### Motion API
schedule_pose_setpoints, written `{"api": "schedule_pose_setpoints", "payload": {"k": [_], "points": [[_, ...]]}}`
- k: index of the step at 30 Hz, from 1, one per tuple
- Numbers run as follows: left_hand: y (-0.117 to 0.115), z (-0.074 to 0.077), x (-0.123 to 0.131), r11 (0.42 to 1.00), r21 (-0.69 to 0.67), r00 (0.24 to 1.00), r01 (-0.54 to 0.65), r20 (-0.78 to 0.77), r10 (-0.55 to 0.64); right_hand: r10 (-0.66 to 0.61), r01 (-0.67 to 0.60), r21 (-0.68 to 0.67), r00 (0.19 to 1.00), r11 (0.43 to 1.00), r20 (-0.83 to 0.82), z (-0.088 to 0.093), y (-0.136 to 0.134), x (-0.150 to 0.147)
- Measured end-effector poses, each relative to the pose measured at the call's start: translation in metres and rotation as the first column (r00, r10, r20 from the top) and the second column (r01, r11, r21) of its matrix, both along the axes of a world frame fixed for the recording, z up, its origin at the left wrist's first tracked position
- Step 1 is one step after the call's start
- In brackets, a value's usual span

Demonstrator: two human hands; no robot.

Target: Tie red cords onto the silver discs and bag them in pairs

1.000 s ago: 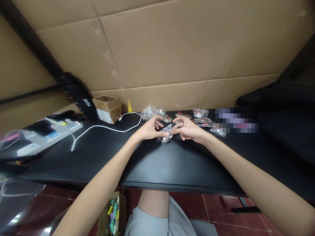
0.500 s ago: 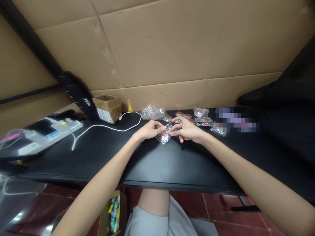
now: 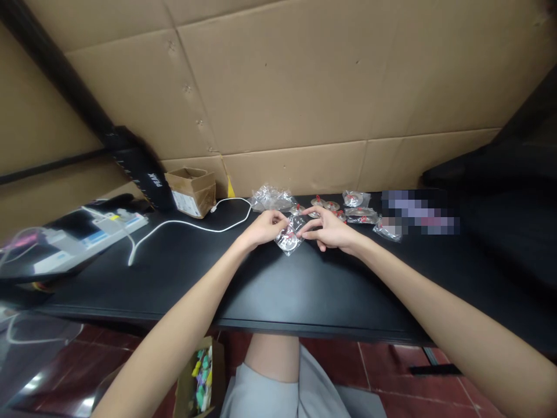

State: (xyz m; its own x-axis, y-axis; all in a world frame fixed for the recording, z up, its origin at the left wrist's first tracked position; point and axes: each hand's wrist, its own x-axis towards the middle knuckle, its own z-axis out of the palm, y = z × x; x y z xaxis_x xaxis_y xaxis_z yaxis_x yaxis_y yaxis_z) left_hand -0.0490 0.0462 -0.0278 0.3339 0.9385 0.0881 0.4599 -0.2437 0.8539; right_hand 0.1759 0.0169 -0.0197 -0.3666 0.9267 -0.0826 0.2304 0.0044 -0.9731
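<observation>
Over the middle of a black table (image 3: 282,290), both my hands pinch one small clear plastic bag (image 3: 289,238) that holds a round disc with a red piece. My left hand (image 3: 263,229) grips its left edge with curled fingers. My right hand (image 3: 331,230) pinches its right edge, the other fingers spread. Just behind lie loose round discs with red pieces (image 3: 324,205) and a crumpled heap of empty clear bags (image 3: 270,198). Several filled bags (image 3: 361,210) lie to the right of my right hand.
A white cable (image 3: 187,226) curves across the table's left half toward a small open cardboard box (image 3: 191,190). A white power strip (image 3: 87,235) lies at far left. Cardboard sheets (image 3: 304,87) wall the back. A box of coloured bits (image 3: 200,377) sits on the floor below.
My hands have drawn the bag a little farther from me and turned it, so its flat face and the disc inside now show. Both hands kept their hold.
</observation>
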Motion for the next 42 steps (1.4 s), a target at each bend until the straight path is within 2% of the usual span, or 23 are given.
{"api": "schedule_pose_setpoints", "payload": {"k": [8,12,14,16,18,20,23,29,34,42], "points": [[0.001,-0.004,-0.001,0.996,-0.092,0.990,0.015,0.142,-0.001,-0.107,0.108,0.104,0.994,0.989,-0.008,0.000,0.000,-0.003],[0.004,-0.008,-0.001,0.993,-0.110,0.983,-0.032,0.176,0.051,-0.284,0.279,0.179,0.959,0.944,0.003,-0.007,0.007,-0.002],[0.005,-0.009,-0.001,0.993,-0.109,0.978,-0.045,0.198,0.066,-0.347,0.339,0.165,0.938,0.926,0.017,-0.007,0.009,-0.001],[0.004,-0.008,0.001,0.992,-0.117,0.969,-0.051,0.233,0.078,-0.304,0.301,0.070,0.953,0.951,0.022,-0.004,0.010,0.000],[0.002,-0.008,0.004,0.989,-0.144,0.956,-0.046,0.280,0.085,-0.194,0.194,-0.036,0.981,0.980,0.010,0.000,0.008,0.000],[0.000,-0.008,0.008,0.985,-0.172,0.941,-0.022,0.330,0.079,-0.134,0.133,-0.077,0.991,0.988,0.004,0.003,0.007,0.000],[-0.002,-0.009,0.012,0.980,-0.200,0.922,0.013,0.382,0.066,-0.177,0.177,-0.068,0.984,0.982,0.017,0.004,0.007,0.000],[-0.003,-0.002,0.012,0.959,-0.283,0.898,-0.013,0.419,0.136,-0.238,0.236,-0.064,0.971,0.970,-0.019,0.002,0.014,0.007],[-0.004,0.002,0.008,0.952,-0.305,0.904,0.021,0.412,0.112,-0.249,0.245,-0.066,0.967,0.967,-0.050,0.004,0.015,0.010],[0.002,-0.001,-0.001,0.957,-0.273,0.928,0.095,0.372,0.014,-0.150,0.151,0.012,0.988,0.989,-0.027,0.000,0.017,0.013]]}}
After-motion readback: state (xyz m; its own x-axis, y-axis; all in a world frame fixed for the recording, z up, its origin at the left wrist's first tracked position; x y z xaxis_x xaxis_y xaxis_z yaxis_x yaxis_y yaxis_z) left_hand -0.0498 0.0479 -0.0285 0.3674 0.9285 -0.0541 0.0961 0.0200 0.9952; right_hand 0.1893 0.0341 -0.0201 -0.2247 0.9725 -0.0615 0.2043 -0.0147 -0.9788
